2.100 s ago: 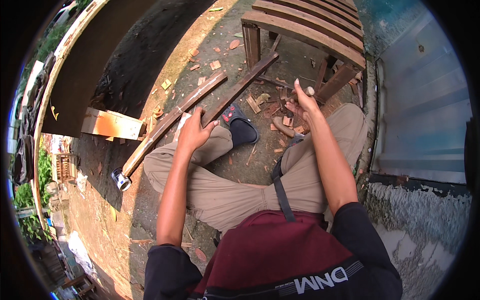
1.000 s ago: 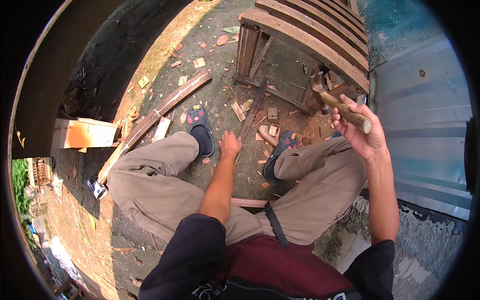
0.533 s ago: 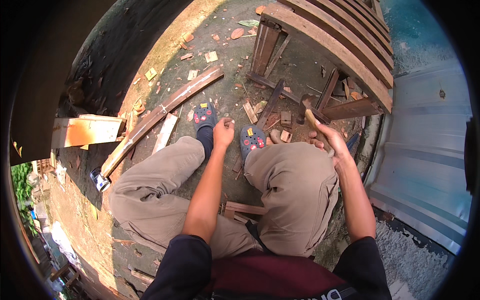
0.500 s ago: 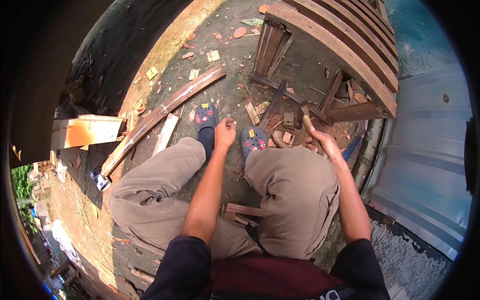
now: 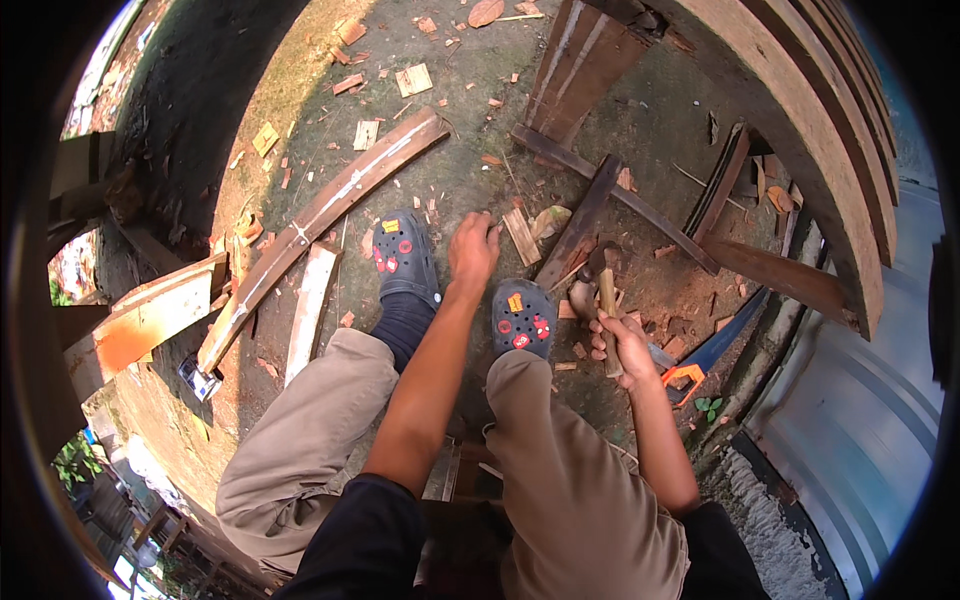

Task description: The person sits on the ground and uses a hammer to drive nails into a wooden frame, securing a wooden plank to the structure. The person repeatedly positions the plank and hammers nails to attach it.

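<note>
Our right hand (image 5: pixel 622 350) is clamped around the hammer (image 5: pixel 607 290), right of the right shoe (image 5: pixel 522 322). Our left hand (image 5: pixel 474 250) is between that and the left shoe (image 5: pixel 405 258); we cannot tell whether it grips anything. A saw (image 5: pixel 717 343) lies farther right.

Your hammer (image 5: pixel 607 292) pairs a smooth-looking, matt wooden handle with a dark, dull metal head (image 5: pixel 600 260). You wear creased matt cloth trousers (image 5: pixel 590 480) and matt, plastic-looking clogs (image 5: pixel 405 268). Beside you, the ground (image 5: pixel 465 120) looks rough and gritty, the wall sheet (image 5: pixel 850 410) shiny ribbed metal.
</note>
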The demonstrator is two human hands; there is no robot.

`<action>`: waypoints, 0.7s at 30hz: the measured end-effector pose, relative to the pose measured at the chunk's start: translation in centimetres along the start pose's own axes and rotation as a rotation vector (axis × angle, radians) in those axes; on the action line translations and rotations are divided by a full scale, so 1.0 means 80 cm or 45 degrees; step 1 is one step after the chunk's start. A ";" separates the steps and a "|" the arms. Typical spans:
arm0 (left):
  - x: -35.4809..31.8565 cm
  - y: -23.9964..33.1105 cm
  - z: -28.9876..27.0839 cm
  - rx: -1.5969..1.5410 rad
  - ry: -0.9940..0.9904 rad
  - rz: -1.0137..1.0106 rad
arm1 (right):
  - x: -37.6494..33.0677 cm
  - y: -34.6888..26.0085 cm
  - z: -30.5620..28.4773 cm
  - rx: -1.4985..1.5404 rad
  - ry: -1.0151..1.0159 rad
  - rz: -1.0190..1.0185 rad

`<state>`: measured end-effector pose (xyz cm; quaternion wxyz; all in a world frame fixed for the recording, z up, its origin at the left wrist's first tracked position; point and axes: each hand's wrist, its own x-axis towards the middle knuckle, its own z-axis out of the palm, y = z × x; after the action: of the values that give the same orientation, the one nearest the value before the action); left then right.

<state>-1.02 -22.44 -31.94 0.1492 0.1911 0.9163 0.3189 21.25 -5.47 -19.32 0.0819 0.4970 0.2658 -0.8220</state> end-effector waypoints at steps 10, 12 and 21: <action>-0.009 0.057 -0.014 -0.670 -0.018 -0.320 | 0.012 -0.017 0.002 0.059 -0.079 0.000; -0.021 0.072 -0.013 -1.007 -0.031 -0.336 | 0.013 -0.015 0.000 0.066 -0.095 -0.006; -0.023 0.119 -0.025 -1.442 -0.214 -0.720 | 0.012 -0.009 -0.006 0.108 -0.107 0.005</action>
<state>2.25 -17.48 -24.03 0.3768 -0.1422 0.6059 0.6860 20.84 -4.47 -20.04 0.0733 0.4655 0.2260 -0.8526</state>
